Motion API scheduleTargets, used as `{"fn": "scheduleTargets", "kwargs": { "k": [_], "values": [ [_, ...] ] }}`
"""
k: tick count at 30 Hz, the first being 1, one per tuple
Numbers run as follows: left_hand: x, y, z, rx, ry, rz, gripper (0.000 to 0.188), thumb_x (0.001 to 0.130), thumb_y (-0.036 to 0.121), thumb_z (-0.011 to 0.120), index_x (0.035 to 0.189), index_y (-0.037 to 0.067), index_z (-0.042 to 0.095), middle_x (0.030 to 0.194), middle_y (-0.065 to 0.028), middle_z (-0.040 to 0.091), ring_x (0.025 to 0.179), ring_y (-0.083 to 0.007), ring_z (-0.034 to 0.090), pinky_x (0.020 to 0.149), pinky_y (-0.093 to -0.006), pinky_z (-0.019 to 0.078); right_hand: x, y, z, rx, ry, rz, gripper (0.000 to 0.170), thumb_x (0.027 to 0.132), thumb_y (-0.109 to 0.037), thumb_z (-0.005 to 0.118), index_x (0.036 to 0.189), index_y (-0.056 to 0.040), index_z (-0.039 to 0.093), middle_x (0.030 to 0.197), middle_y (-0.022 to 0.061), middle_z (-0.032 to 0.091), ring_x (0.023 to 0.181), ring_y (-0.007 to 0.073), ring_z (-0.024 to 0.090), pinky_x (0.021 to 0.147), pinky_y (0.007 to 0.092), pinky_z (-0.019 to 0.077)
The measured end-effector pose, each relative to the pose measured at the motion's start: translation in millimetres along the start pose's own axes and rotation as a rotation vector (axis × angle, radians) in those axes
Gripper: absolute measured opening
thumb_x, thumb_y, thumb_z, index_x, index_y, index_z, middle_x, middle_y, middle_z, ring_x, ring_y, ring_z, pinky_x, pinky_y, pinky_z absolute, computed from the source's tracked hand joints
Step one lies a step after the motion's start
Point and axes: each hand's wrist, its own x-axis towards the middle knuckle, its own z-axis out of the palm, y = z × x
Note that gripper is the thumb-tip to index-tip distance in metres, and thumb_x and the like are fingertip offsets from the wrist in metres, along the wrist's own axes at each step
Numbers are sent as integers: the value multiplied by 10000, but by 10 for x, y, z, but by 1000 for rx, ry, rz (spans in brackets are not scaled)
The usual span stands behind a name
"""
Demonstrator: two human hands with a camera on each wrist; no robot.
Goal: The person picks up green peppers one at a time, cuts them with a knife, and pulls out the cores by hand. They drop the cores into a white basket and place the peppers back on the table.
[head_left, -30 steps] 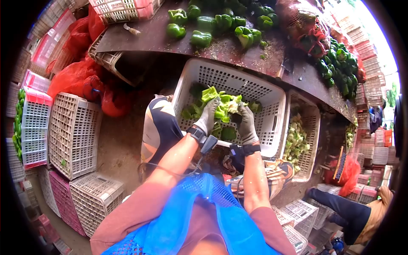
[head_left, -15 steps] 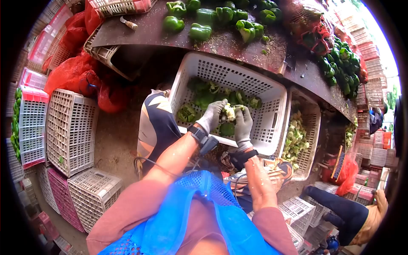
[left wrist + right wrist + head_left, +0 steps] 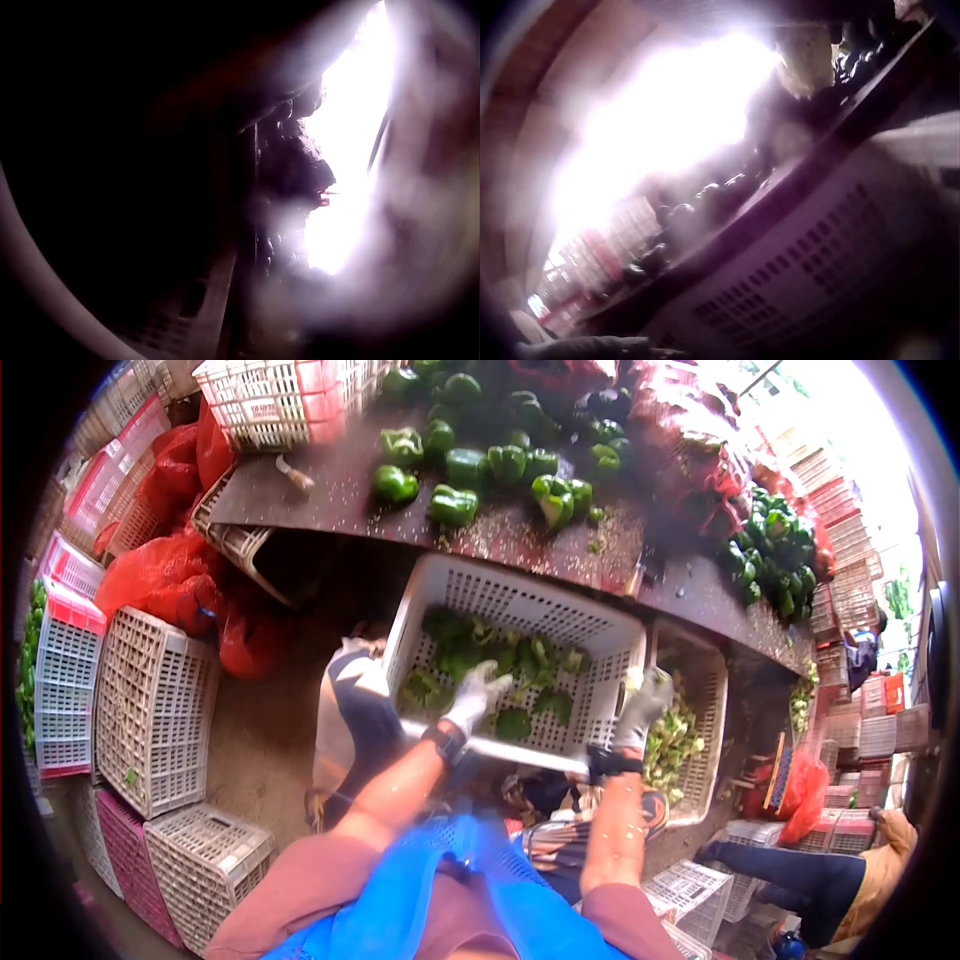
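Note:
Over the white crate [image 3: 520, 588] the gloved left hand [image 3: 476, 698] is spread, with nothing seen in its grip; green pepper pieces [image 3: 513, 723] lie below and around it. The gloved right hand [image 3: 645, 708] is at the crate's right rim, beside the second crate [image 3: 712, 745] of pale green scraps [image 3: 672, 745]. Its fingers are curled round a small pale piece [image 3: 632, 678], which looks yellow-green in the right wrist view [image 3: 806, 64]. Glare and darkness hide most of the left wrist view.
Whole green peppers [image 3: 455, 506], a knife [image 3: 295, 473] and net bags [image 3: 690, 420] lie on the dark table [image 3: 340, 490] beyond the crates. Stacked crates [image 3: 155, 705] and red netting [image 3: 160, 580] stand at left. A person's legs [image 3: 800, 875] show at lower right.
The hands have parted: the left has let go and sits over the crate, while the right has moved right to the rim. The head view has tilted up, showing more of the table.

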Motion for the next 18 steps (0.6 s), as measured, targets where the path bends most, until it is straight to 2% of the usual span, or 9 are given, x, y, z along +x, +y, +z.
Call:
{"fn": "scheduleTargets", "kwargs": {
  "k": [2, 4, 5, 6, 8, 10, 13, 16, 18],
  "values": [
    [-39, 144, -74, -170, -147, -184, 531, 852, 370, 713, 1232, 16, 605, 999, -141, 689, 870, -226, 645, 782, -338, 518, 380, 221, -346, -779, 102, -252, 405, 801, -203, 676, 1155, -22, 603, 1223, 183, 595, 1010, 371, 597, 900, 428, 483],
    [5, 118, -50, -166, -146, -193, 477, 864, 349, 710, 1202, 23, 626, 922, -96, 689, 773, -169, 618, 690, -319, 506, 592, 115, -367, -805, -38, -183, 583, 780, -285, 711, 1280, -38, 541, 1341, 182, 521, 1131, 378, 558, 944, 440, 466],
    [33, 76, -54, -143, -141, -176, 440, 881, 333, 698, 1205, 46, 626, 898, -63, 679, 744, -138, 601, 658, -304, 501, 667, -54, -222, -574, -224, -127, 716, 760, -310, 747, 1368, -56, 465, 1347, 194, 519, 1168, 371, 547, 974, 431, 450],
    [41, 101, -73, -144, -141, -178, 440, 881, 333, 698, 1205, 46, 626, 898, -63, 679, 744, -138, 601, 658, -304, 501, 774, 7, 36, -363, -325, -411, 772, 749, -314, 779, 1389, -52, 436, 1342, 194, 522, 1175, 371, 545, 998, 430, 438],
    [4, 280, -162, -366, -131, -294, 396, 898, 310, 681, 1201, 60, 624, 839, -16, 647, 699, -99, 571, 590, -276, 473, 673, -921, 493, -296, -467, -567, 768, 735, -291, 806, 1370, -38, 457, 1341, 213, 517, 1227, 380, 509, 1037, 424, 414],
    [41, 315, -179, -451, -105, -317, 348, 912, 278, 667, 1189, 74, 622, 813, 13, 610, 679, -73, 547, 526, -251, 443, 749, -1170, 1246, -392, -283, -808, 805, 726, -292, 807, 1407, -110, 418, 1363, 214, 488, 1217, 384, 512, 987, 429, 453],
    [97, 239, -203, -417, -83, -301, 358, 907, 298, 669, 1190, 83, 626, 871, -11, 635, 708, -87, 552, 553, -260, 465, 891, -1624, 2154, -442, -437, -606, 778, 765, -298, 773, 1430, -194, 384, 1408, 201, 428, 1184, 403, 519, 931, 485, 478],
    [112, 283, -226, -383, -48, -305, 337, 916, 297, 665, 1196, 112, 633, 886, 4, 635, 686, -77, 539, 552, -250, 453, 1232, -1339, 2985, -90, -629, -271, 692, 823, -344, 735, 1427, -203, 427, 1244, 225, 582, 1112, 403, 588, 916, 443, 484],
    [82, 367, -251, -538, -51, -316, 345, 919, 310, 668, 1208, 127, 633, 889, 8, 631, 682, -84, 540, 538, -254, 443, 1196, -1362, 2865, 151, -654, -180, 615, 858, -271, 724, 1399, -133, 469, 1223, 180, 629, 1042, 281, 650, 822, 345, 531]
  ]
}}
